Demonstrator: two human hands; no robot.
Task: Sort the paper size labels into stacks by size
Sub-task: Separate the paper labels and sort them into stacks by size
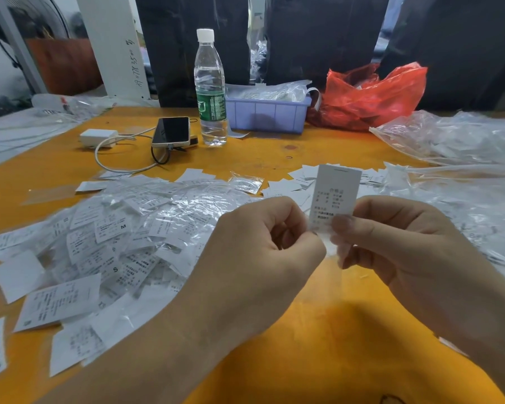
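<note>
A white paper size label (336, 193) with small printed text stands upright above the orange table (318, 330). My right hand (397, 237) pinches its lower edge between thumb and fingers. My left hand (263, 243) is curled beside it and pinches the label's bottom left corner. A large heap of loose labels (105, 243), some marked M and S, lies mixed with clear plastic sleeves at the left. A smaller scatter of labels (298, 182) lies behind my hands.
A water bottle (210, 88), a phone (171, 132) and a white charger with cable (98, 137) stand at the back. Beside them are a purple tray (267, 113) and a red plastic bag (370, 97). Clear plastic bags (455, 138) pile up at the right.
</note>
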